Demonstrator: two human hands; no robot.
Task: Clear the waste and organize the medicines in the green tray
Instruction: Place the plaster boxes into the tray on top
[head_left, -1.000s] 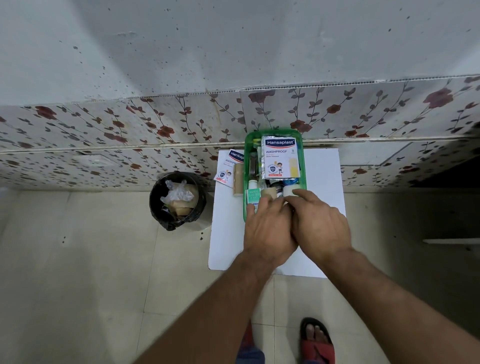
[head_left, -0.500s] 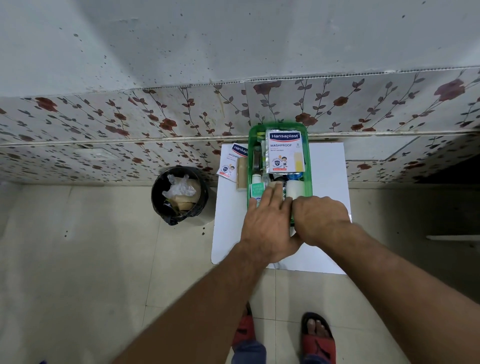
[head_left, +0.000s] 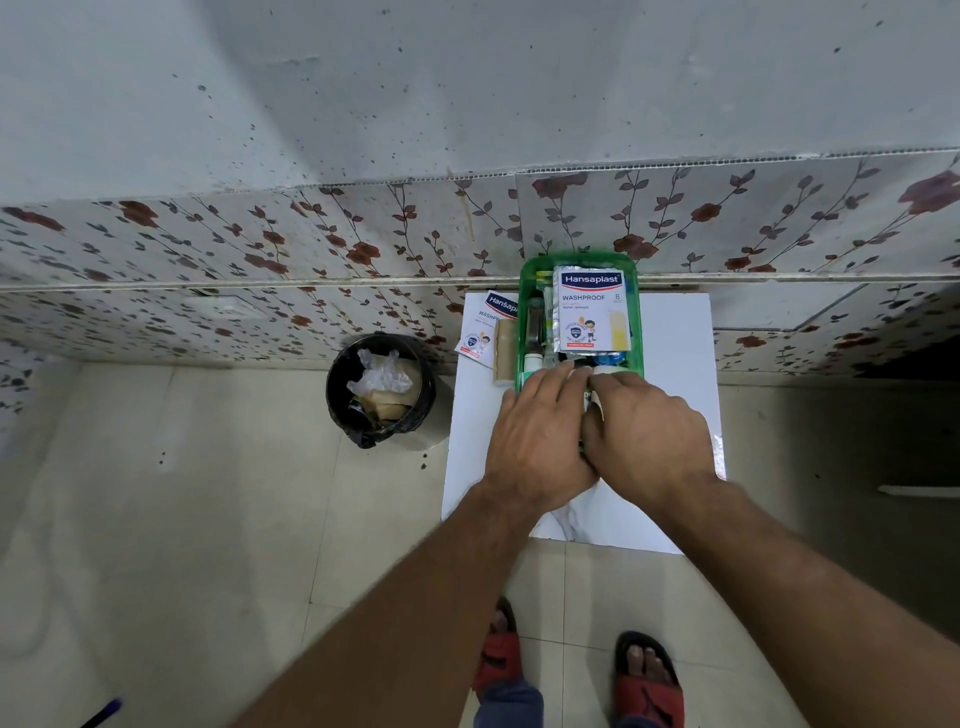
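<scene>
The green tray (head_left: 580, 263) stands at the far edge of a small white table (head_left: 675, 374), against the wall. A Hansaplast packet (head_left: 592, 312) lies on top of the bottles and strips inside it. My left hand (head_left: 540, 436) lies flat, fingers stretched over the tray's near end. My right hand (head_left: 647, 436) is curled right beside it, and a bit of something white (head_left: 593, 402) shows between the two hands. Both hands hide the tray's near end. Outside the tray on its left lie a second Hansaplast packet (head_left: 485, 330) and a beige roll (head_left: 503, 358).
A black bin (head_left: 340, 384) lined with a bag stands on the floor left of the table, holding crumpled plastic and brown scraps. The flowered wall panel runs behind the table. My feet in red sandals (head_left: 647, 680) are below the table's near edge. A blue pen (head_left: 101, 714) lies at bottom left.
My view has shifted slightly. My right hand has slid forward again until its fingers meet the tray's near end. My left hand stays spread over the tray's near end.
</scene>
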